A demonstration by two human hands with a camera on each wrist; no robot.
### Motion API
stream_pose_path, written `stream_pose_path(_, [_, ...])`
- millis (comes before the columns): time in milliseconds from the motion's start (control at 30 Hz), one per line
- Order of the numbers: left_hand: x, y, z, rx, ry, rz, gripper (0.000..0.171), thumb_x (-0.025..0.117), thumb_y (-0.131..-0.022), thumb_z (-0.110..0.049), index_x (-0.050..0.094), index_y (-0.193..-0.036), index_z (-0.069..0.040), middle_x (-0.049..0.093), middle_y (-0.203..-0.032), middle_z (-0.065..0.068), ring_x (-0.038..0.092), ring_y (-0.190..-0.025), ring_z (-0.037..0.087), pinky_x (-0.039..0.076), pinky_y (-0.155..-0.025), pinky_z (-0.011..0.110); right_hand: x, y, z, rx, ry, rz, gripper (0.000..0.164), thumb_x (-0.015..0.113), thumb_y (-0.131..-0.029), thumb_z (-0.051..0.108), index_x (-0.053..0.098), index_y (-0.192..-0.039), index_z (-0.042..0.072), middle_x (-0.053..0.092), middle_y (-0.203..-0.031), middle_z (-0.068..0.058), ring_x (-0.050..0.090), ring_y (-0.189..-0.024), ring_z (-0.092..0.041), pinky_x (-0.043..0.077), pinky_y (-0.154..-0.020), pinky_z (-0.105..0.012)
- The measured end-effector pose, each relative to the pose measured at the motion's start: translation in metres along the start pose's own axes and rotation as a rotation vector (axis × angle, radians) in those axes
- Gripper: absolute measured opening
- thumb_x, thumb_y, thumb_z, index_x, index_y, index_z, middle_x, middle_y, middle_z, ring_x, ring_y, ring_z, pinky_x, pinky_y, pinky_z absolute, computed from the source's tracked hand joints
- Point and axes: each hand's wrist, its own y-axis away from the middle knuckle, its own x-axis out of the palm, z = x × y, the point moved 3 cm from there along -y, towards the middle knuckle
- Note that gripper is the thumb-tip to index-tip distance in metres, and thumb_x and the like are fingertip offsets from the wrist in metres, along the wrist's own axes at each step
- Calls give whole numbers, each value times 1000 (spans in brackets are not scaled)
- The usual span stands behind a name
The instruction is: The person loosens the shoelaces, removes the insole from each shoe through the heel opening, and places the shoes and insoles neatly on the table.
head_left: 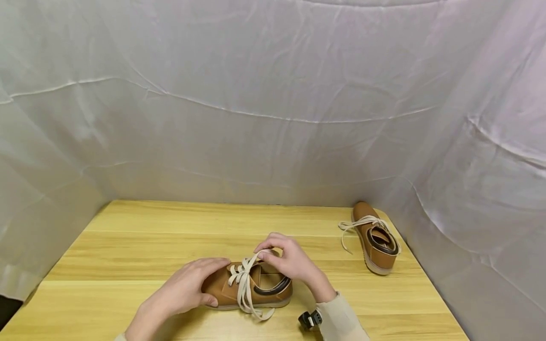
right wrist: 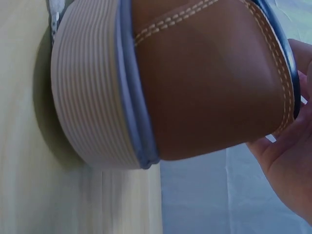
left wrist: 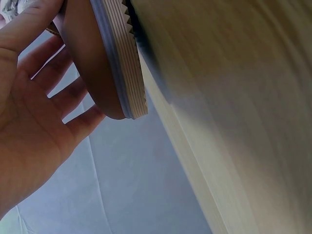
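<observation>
A brown lace-up shoe (head_left: 221,285) lies sole down on the table, toe to the left. My left hand (head_left: 183,288) holds its toe, thumb on the near side and fingers over the far side. In the left wrist view the toe (left wrist: 92,68) sits between thumb and fingers. My right hand (head_left: 287,259) pinches a cream shoelace (head_left: 244,286) between thumb and fingers, above the shoe's opening. The lace crosses the eyelets, and its loose end hangs over the near side onto the table. The heel (right wrist: 209,92) fills the right wrist view, partly hiding that hand.
A matching brown shoe (head_left: 382,259) stands at the table's right rear, toe pointing away, its lace trailing left. Grey cloth walls (head_left: 256,151) enclose the wooden table (head_left: 170,237) at the back and sides. A small black device (head_left: 310,320) sits at my right wrist.
</observation>
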Motion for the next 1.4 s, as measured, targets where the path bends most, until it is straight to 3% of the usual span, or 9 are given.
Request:
stream_pose_path(300, [0, 0, -1, -7, 2, 1, 92, 96, -67, -29, 56, -148, -8, 62, -146, 9, 59, -131, 35, 46, -108, 61, -3, 2, -6, 25, -20, -4, 12, 69, -102, 19, 79, -105, 15, 67, -89, 7, 53, -74, -4, 50, -65, -23])
stream_pose_path(833, [0, 1, -2, -4, 1, -8, 94, 96, -66, -27, 56, -149, -9, 61, -146, 10, 59, -131, 36, 46, -108, 62, -6, 2, -7, -59, -46, -71, 11, 69, -100, 8, 79, -104, 12, 64, -84, 1, 46, -70, -3, 43, -60, -19])
stream_pose_path(1167, [-1, 1, -3, -7, 0, -1, 93, 96, -66, -27, 56, -148, -8, 61, -146, 10, 58, -131, 36, 46, -108, 63, -7, 1, -5, -64, -27, -124, 11, 70, -94, -5, 77, -99, 1, 64, -85, -6, 44, -71, -3, 40, -60, -19])
stream_pose_path(1400, [-1, 2, -3, -6, 9, -2, 93, 96, -67, -27, 56, -149, -9, 61, -146, 9, 58, -131, 36, 46, -108, 62, -9, 2, -3, -67, -39, -146, 12, 71, -96, -1, 78, -103, 6, 64, -92, -5, 48, -73, -4, 44, -61, -20])
